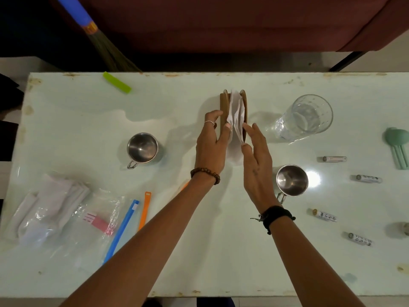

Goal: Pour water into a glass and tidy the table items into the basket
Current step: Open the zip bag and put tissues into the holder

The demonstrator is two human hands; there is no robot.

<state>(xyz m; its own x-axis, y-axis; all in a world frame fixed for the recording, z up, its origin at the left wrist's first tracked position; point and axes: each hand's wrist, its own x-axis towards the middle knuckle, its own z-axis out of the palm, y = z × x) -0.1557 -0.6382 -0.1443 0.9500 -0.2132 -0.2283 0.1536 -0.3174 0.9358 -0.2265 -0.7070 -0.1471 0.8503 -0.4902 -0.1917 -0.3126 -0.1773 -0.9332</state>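
A brown napkin holder (224,108) stands at the centre of the pale worktop (199,251), its two flat side plates upright and its long axis running from the top of the frame toward the bottom. White paper napkins (236,114) sit between the plates, crumpled and sticking out at the lower end. The left hand (212,147) holds the left plate, thumb on its inner face and fingers (213,115) curled on the outer face. The right hand (256,160) lies with fingers nearly straight and close together, their tips touching the napkins at the lower end of the right plate.

To the right of the holder, near but apart, a clear glass (306,117) stands upright with water in it. A steel mug (292,181) stands just beside the right wrist, lower right of centre, handle toward the bottom of the frame; a second steel mug (142,148) stands left of the left hand, well apart from it. Four small batteries (334,159) lie scattered along the right side, and a pale green utensil (398,145) lies at the right edge.

In the lower left, a clear plastic bag (66,218) lies over folded white cloth (55,196); a blue strip (121,231) and an orange strip (145,209) lie beside it, both pointing up and slightly right. A green clip (117,82) lies in the upper left of the worktop. Beyond the far edge a broom (95,32) leans.
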